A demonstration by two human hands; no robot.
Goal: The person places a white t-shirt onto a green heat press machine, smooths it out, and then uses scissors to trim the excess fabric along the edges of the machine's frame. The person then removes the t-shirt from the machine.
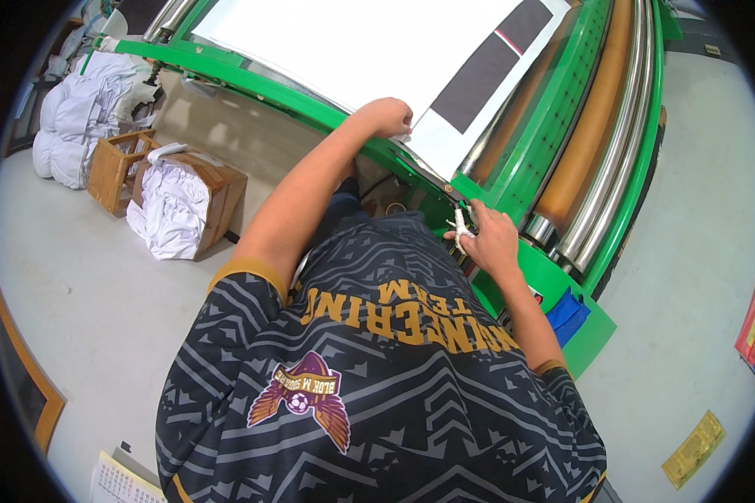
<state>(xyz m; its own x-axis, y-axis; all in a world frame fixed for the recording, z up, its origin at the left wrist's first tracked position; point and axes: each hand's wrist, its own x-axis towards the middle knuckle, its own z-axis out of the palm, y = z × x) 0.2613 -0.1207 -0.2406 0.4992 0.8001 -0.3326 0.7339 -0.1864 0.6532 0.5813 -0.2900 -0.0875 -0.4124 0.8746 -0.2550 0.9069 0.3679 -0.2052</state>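
At the near edge of the green machine, my left hand [386, 117] has its fingers curled down in a pinch on the edge of a large white sheet [310, 50]. A dark grey printed panel [482, 88] with a thin red and white stripe shows on the sheet, to the right of this hand. By the machine's near corner, my right hand [493, 239] has thumb and fingers around a small white branched piece [460, 228] that looks like a wrapped handle. Part of that piece is hidden by the fingers.
Shiny metal rollers [617, 168] and a brown roller [583, 142] run along the machine's green frame [524, 159] on the right. A cardboard box [224, 193] with white cloth, a wooden stool [109, 176] and a white bundle [80, 117] stand left. A yellow packet [694, 448] lies on the floor.
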